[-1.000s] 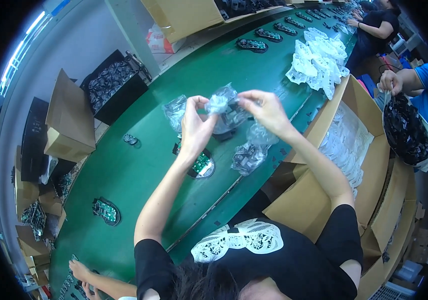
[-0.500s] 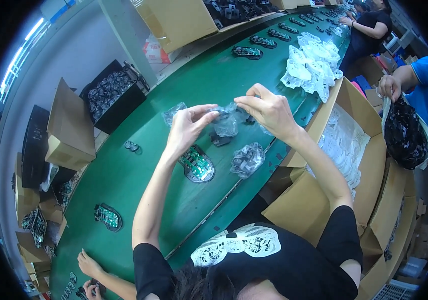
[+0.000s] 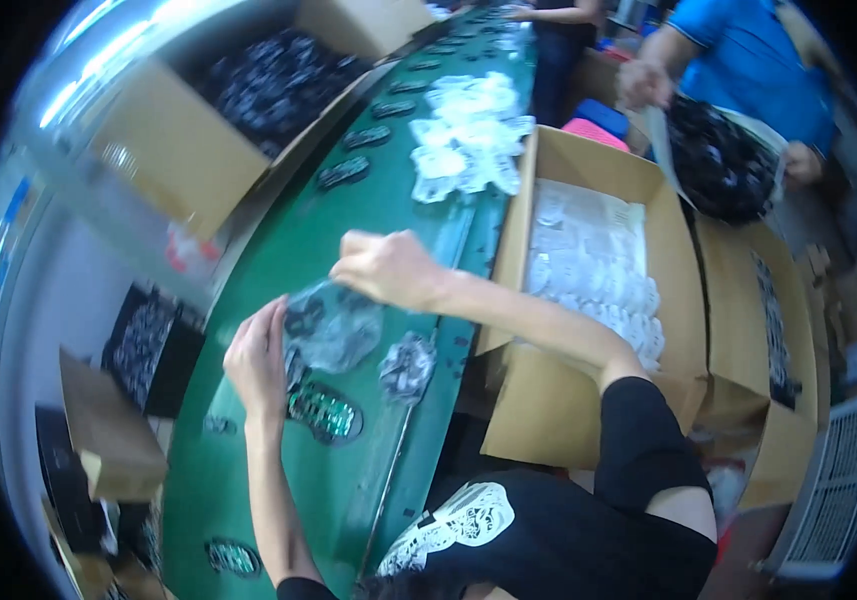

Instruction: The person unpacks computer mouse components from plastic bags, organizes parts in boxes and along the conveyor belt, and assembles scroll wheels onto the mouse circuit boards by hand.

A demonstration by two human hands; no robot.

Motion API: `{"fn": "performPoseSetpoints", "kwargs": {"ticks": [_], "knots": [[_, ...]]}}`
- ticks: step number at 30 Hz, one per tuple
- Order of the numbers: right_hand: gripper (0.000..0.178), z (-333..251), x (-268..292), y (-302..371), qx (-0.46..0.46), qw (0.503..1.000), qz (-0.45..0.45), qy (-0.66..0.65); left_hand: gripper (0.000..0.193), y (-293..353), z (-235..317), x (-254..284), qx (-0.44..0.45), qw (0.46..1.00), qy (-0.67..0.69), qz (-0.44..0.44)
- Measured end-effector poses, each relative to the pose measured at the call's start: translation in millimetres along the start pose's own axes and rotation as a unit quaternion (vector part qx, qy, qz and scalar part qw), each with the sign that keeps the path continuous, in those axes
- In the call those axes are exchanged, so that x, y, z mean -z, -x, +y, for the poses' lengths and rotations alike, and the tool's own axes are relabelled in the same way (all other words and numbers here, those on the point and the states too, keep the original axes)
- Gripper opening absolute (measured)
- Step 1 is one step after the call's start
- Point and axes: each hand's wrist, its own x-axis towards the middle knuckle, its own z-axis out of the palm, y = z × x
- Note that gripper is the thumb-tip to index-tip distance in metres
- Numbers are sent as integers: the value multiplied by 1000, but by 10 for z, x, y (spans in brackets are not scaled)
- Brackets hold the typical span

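A clear plastic bag (image 3: 340, 335) with dark parts inside is stretched between my two hands above a green conveyor belt. My left hand (image 3: 256, 362) pinches its left edge, fingers pressed together. At the upper right corner of the bag, my right hand (image 3: 388, 268) is closed on the plastic. Just below the bag lies a dark-shelled green circuit board (image 3: 326, 414), near my left wrist. A second clear bag of grey parts (image 3: 407, 368) rests to the right of that board. A small dark part (image 3: 218, 425) lies left of my left forearm.
White plastic pieces (image 3: 466, 140) are heaped farther up the belt (image 3: 348, 520), beside a row of dark units (image 3: 345, 172). An open carton (image 3: 598, 165) of white parts stands at right. A person in blue (image 3: 758, 60) holds a bag of black parts (image 3: 718, 165). Another board (image 3: 233, 557) lies nearer.
The whole view has turned, shifting the belt leftward in the picture. Between my hands the crumpled plastic bag is now spread wider, with both hands still on it.
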Motion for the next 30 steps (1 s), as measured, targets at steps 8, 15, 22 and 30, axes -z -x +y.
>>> {"fn": "performPoseSetpoints", "kwargs": {"ticks": [8,15,22,30], "knots": [[15,54,90,-165,-85,990,71,-91,16,-288,364,60,-64,992,0,109],[41,57,-10,-632,-263,885,171,-344,38,-647,593,-224,59,909,412,16],[26,308,-89,-543,-342,745,157,-551,55,-260,479,-88,51,918,393,-9],[22,465,359,172,-358,850,-122,-366,69,805,502,-600,-60,969,36,-235]]}}
